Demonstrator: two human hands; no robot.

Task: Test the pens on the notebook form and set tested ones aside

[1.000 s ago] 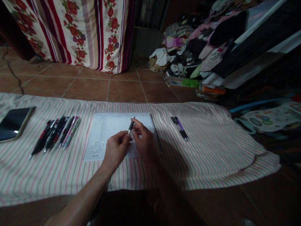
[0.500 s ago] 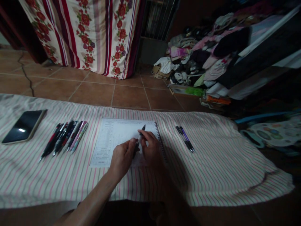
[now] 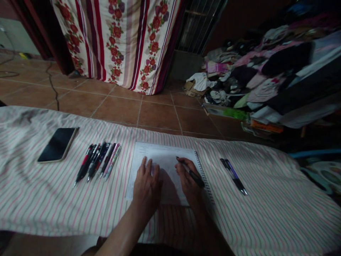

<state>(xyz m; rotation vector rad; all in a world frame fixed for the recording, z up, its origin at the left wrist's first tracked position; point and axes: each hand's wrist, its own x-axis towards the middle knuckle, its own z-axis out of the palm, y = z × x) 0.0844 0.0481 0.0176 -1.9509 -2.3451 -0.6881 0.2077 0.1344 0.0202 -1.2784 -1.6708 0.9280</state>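
A spiral notebook [image 3: 170, 151] lies on the striped cloth in front of me, its coil along the right edge. My left hand [image 3: 147, 179] rests flat on the left part of the page with its fingers spread. In my right hand [image 3: 190, 183] is a dark pen [image 3: 194, 175], gripped between thumb and fingers, its tip pointing up and left over the page near the coil. A row of several pens [image 3: 97, 161] lies left of the notebook. Two more pens [image 3: 234, 177], one with a purple barrel, lie side by side to the right.
A phone [image 3: 58, 145] lies at the left on the striped cloth [image 3: 269, 199]. Beyond the cloth's far edge are a tiled floor [image 3: 157, 113] and a flowered curtain [image 3: 128, 46]. A heap of clothes [image 3: 250, 67] fills the back right.
My hands were together around the pen; now they are apart. The left has let go and flattened on the page, and the right has tilted the pen over. The view has shifted left.
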